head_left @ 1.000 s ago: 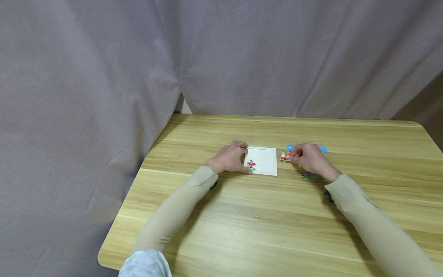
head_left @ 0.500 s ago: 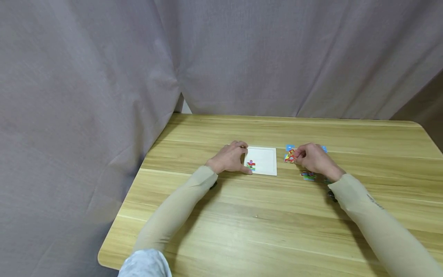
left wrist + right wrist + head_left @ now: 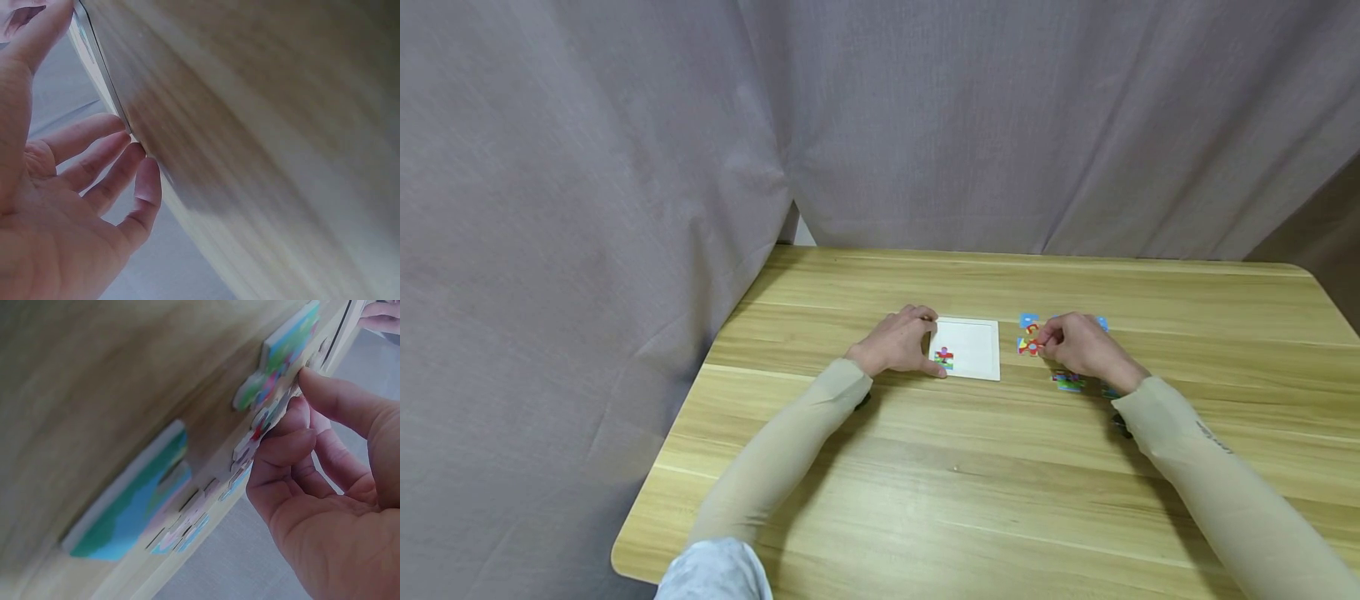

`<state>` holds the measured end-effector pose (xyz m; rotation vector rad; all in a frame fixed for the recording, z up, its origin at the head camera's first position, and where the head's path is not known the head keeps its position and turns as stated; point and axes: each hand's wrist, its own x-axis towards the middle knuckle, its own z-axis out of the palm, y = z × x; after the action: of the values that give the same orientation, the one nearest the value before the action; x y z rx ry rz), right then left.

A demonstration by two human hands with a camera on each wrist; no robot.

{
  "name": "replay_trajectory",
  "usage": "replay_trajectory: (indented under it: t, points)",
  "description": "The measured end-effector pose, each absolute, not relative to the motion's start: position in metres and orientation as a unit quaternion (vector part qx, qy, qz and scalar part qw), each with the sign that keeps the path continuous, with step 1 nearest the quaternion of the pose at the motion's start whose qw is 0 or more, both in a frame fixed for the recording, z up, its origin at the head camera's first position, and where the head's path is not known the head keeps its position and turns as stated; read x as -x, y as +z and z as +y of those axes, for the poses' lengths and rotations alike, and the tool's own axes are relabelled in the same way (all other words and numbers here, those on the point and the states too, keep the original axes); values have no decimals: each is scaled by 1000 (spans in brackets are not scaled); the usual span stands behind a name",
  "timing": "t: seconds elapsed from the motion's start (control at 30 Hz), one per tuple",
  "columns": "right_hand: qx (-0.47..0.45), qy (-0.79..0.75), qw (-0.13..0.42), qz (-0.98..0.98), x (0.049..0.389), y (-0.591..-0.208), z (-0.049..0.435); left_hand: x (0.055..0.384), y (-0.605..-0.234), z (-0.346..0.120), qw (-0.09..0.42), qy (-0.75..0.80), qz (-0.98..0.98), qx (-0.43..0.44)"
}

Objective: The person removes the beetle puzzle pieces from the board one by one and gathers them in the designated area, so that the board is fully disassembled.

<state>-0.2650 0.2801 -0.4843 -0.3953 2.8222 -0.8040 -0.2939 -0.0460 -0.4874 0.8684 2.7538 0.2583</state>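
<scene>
My left hand (image 3: 898, 340) holds the left side of a white square puzzle tray (image 3: 973, 346), its thumb at the near edge and fingers at the far corner. In the left wrist view the fingertips (image 3: 149, 178) curve against the tray's edge. One red and green puzzle piece (image 3: 943, 360) lies in the tray's near left corner. To the right of the tray, my right hand (image 3: 1078, 343) pinches a red and yellow jigsaw piece (image 3: 1028, 346) low over the table. Its thumb and index finger are close together in the right wrist view, partly hiding the piece.
Around the right hand lie more pieces: a blue one (image 3: 1028, 319) behind, another blue one (image 3: 1102, 322) partly hidden, a green one (image 3: 1067, 382) and one by the wrist (image 3: 1109, 392). The wooden table (image 3: 925, 483) ends at a grey curtain (image 3: 925, 125).
The right hand has shifted slightly right, away from the tray, with the red and yellow jigsaw piece, which has turned and come down flatter. The left hand and tray stay put.
</scene>
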Motion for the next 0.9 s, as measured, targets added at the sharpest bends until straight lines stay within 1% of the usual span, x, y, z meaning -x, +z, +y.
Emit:
replay_trajectory:
  t: [0.53, 0.9]
  points:
    - [128, -287, 87, 945, 263, -481, 278, 295, -488, -44, 120, 83, 944, -295]
    - [151, -304, 83, 937, 259, -483, 250, 294, -488, -42, 118, 84, 944, -296]
